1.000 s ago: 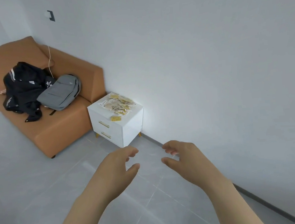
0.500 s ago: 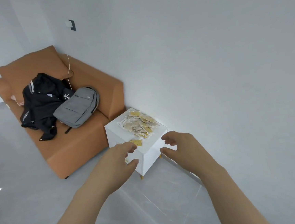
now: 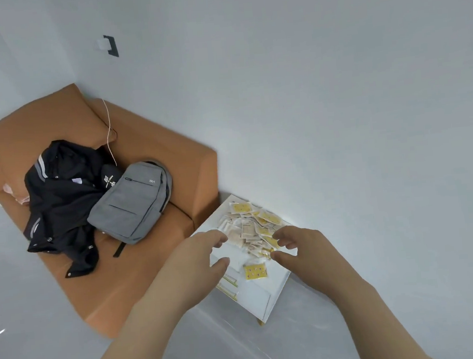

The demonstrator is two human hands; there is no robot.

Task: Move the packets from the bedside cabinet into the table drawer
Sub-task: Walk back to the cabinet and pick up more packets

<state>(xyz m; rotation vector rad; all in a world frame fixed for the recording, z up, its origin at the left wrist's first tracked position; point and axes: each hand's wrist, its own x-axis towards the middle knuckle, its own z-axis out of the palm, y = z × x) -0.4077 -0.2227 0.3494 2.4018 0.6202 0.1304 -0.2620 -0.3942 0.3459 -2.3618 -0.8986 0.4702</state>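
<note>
Head view, looking down into a corner of the room. The packets [image 3: 251,229] are shown heaped on the top of the white bedside cabinet [image 3: 278,274], which is set against the wall [image 3: 338,113] just beside an orange sofa [image 3: 146,147]; a single yellow packet [image 3: 255,271] is seen lying apart from the heap, nearer the front edge. A grey backpack [image 3: 134,202] and a black jacket [image 3: 60,200] are left on the sofa seat. The left hand [image 3: 200,264] and the right hand [image 3: 301,248] are held out over the cabinet top, one on each side of the heap, each with the thumb spread away from loosely curved fingers and with nothing held. The right fingertips [image 3: 280,238] are placed at the heap's near edge, though contact cannot be confirmed from this angle. The table drawer is not in view. The step in hand is judged to be the reach for a first gathering of packets, with none yet transferred. For the next move, the hands would need to be lowered and drawn together round the heap. Because the packets are thin, loose and overlapping, a two-handed scoop is likely to be required rather than a pinch, and the stray packet may have to be collected separately.
</note>
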